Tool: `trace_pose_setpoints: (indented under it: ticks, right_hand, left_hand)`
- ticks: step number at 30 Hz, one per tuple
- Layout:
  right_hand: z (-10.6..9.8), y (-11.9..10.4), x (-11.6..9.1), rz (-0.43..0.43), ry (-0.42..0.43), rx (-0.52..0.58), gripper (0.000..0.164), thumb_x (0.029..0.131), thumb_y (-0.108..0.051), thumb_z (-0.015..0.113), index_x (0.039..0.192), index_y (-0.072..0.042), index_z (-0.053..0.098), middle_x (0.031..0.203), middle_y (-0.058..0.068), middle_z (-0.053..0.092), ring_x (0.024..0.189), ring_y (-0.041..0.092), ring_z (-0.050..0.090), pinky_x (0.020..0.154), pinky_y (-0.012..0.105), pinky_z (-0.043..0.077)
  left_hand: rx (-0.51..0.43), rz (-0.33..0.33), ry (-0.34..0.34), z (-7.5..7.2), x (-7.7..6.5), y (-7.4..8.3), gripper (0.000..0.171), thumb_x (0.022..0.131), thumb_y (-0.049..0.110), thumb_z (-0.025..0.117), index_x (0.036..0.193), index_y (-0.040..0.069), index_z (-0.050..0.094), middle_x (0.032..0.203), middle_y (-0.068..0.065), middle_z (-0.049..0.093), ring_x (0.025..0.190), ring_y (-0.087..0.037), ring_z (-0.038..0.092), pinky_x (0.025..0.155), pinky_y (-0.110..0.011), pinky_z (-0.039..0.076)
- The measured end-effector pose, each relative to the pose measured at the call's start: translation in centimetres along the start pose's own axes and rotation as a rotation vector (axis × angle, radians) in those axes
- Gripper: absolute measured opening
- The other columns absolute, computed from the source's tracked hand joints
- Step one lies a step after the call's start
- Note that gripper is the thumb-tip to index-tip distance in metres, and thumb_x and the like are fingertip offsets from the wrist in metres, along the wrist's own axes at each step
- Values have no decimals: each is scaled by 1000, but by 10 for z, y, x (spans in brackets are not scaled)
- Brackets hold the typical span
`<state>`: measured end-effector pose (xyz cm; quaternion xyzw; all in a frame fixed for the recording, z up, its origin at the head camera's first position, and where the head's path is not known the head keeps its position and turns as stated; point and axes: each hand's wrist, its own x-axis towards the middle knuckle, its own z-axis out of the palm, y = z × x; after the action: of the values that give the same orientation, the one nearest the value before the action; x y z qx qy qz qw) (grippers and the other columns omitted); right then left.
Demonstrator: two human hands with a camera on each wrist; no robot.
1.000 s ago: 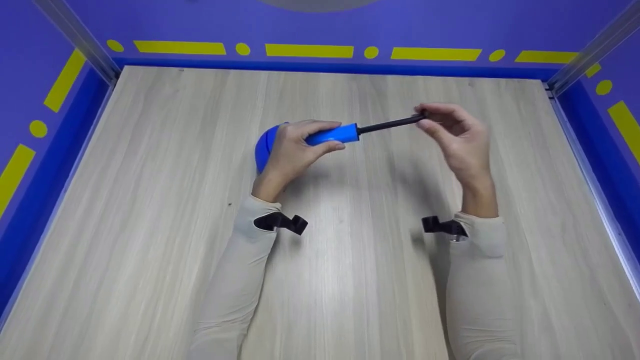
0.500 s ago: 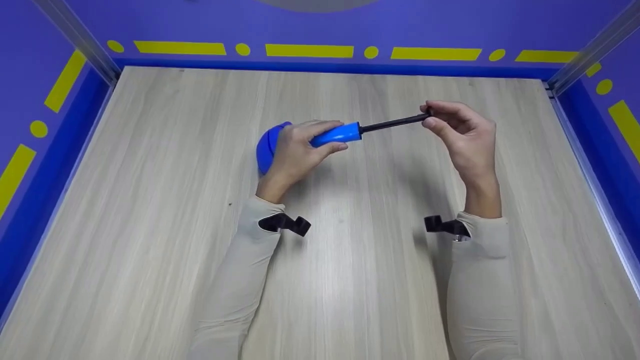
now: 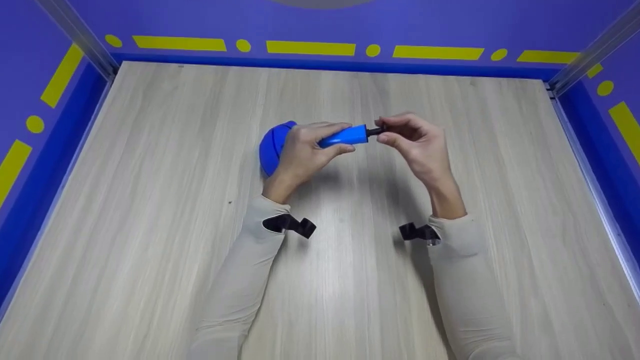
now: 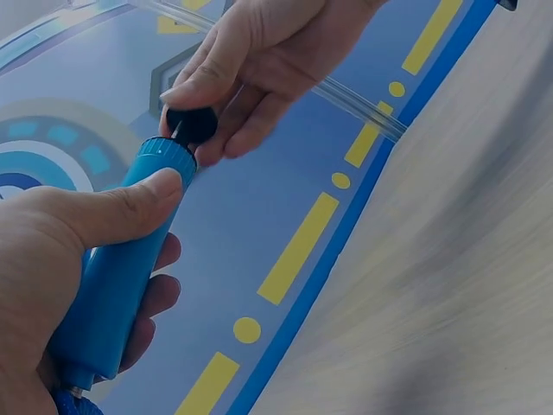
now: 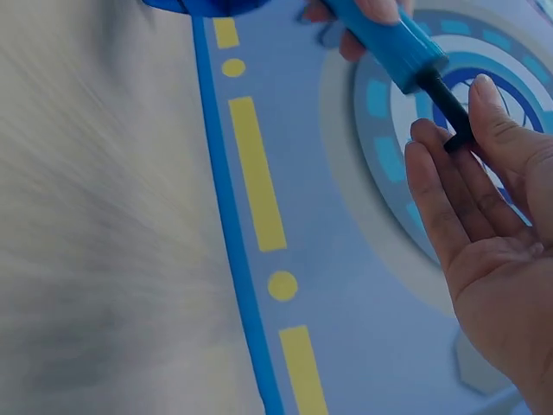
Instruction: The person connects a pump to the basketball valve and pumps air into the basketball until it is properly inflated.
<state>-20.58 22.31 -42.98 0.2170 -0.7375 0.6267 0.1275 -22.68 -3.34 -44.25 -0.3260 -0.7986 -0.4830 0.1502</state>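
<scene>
A blue hand pump (image 3: 350,135) is held tilted above the table, its barrel (image 4: 121,268) gripped by my left hand (image 3: 302,152) with the thumb along one side. From the barrel's right end a short length of black plunger rod (image 5: 445,102) sticks out. My right hand (image 3: 420,145) pinches the small black handle (image 4: 194,125) at the rod's end between thumb and fingers. Beyond my left hand sits a blue ball (image 3: 271,152) with dark seams, partly hidden by that hand. In the left wrist view, a metal fitting joins the pump's lower end to the ball (image 4: 76,403).
The light wood-grain table (image 3: 330,280) spreads around both arms. Blue walls (image 3: 320,30) with yellow dashes and dots enclose its back and sides. Metal posts (image 3: 87,42) stand at the back corners. A black camera mount (image 3: 295,226) projects from each sleeve.
My right hand first drew slightly right, then moved left, pushing the plunger rod most of the way into the barrel. My left hand, the pump barrel and the ball shifted slightly right.
</scene>
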Motion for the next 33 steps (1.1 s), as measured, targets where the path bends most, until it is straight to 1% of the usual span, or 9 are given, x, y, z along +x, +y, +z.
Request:
trace_pose_setpoints:
  ticks: [7,11,14,18,21,22,25,29,33]
  right_hand:
    - [1,2,-1,23,-10,2,29,92,10,78,121,7,73,119,20,74,107,28,73,92,32,59]
    - [-4,4,-2,-15,-13,-43,31,93,8,78,124,6,74,119,19,74,105,28,73,91,32,59]
    - [-12,5,-3,-43,1,-66,30,95,6,77,125,6,73,120,19,74,105,28,72,90,32,59]
    - [-32,6,-3,-35,98,-24,27,95,9,75,122,8,73,119,20,75,103,26,72,88,29,58]
    - [-48,6,-4,-17,195,56,26,92,13,76,118,12,73,116,22,75,103,25,73,90,28,57]
    - [-53,6,-4,-11,216,80,26,91,14,76,118,13,73,116,22,76,103,25,74,91,28,57]
    - [-61,6,-4,-9,232,61,26,91,13,77,117,13,74,115,22,76,105,25,74,94,29,57]
    - [-59,5,-2,-13,215,7,24,93,11,77,117,11,75,115,23,76,105,27,74,93,30,58]
    - [-48,4,-2,-13,201,68,24,91,13,77,115,13,74,114,23,76,105,27,74,92,29,58]
  left_hand:
    - [25,-23,-21,1,2,1,43,93,29,86,127,4,78,119,-8,78,110,-20,74,96,-31,56]
    - [41,-29,-39,3,2,1,43,93,29,85,129,5,77,120,-8,78,112,-20,74,97,-32,55]
    - [57,-36,-33,4,2,1,45,94,31,84,130,6,77,122,-8,77,115,-21,73,99,-33,54]
    - [65,-77,-7,2,0,-1,45,93,33,85,129,8,76,124,-5,77,116,-19,72,99,-32,53]
    - [53,-93,3,1,0,-1,43,92,32,85,126,8,75,120,-3,78,111,-17,72,96,-31,54]
    - [43,-92,3,1,0,-1,42,92,31,86,125,8,74,119,-3,78,110,-16,72,95,-30,54]
    - [28,-76,5,1,0,-1,38,93,29,86,122,7,75,116,-3,78,106,-15,73,93,-29,55]
    - [10,-61,27,2,-1,-1,33,92,25,87,117,6,78,113,-2,79,103,-14,75,90,-27,57]
    - [10,-52,52,2,-1,2,31,90,23,89,114,6,79,111,-3,80,101,-15,76,88,-27,57]
